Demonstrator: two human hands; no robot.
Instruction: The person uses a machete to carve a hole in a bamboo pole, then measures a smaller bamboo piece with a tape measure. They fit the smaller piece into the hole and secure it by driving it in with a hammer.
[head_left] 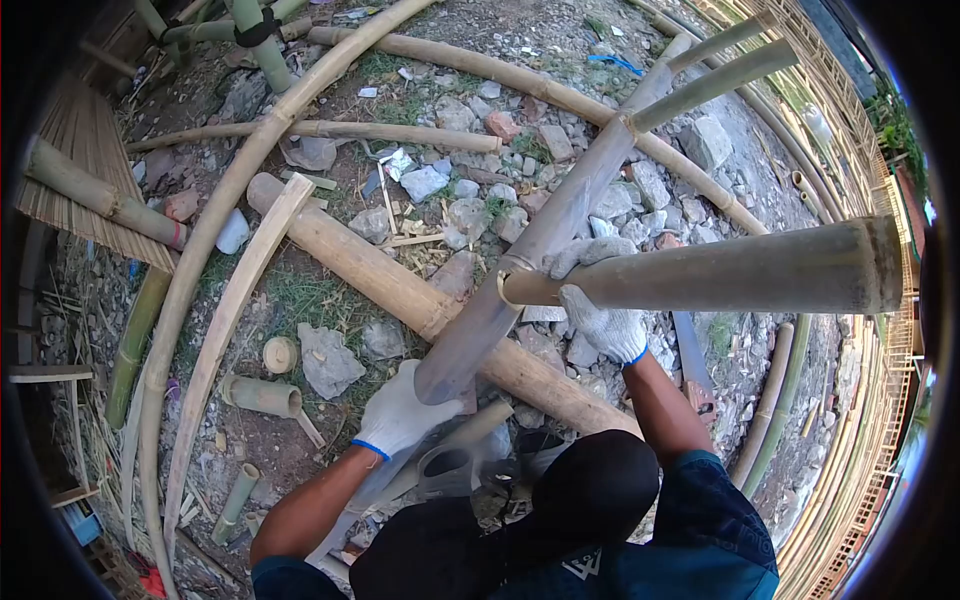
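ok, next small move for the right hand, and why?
Probably have the right hand press the thick post gently toward the long pole: it grips that post near the end meeting the pole, the left hand is against the pole, and the seating isn't clear from here.

Bare brown ground (pixel 260 445), strewn with grey and reddish rubble (pixel 465 215), stretches outdoors. Thin grass (pixel 300 295) grows in patches among the stones. Near the ground's upper right corner sits a large grey block (pixel 705 143). A slatted panel (pixel 90 145) stands along its left edge. Long bamboo strips (pixel 845 440) line the right edge, with green leaves (pixel 895 130) beyond. Daylight falls evenly.
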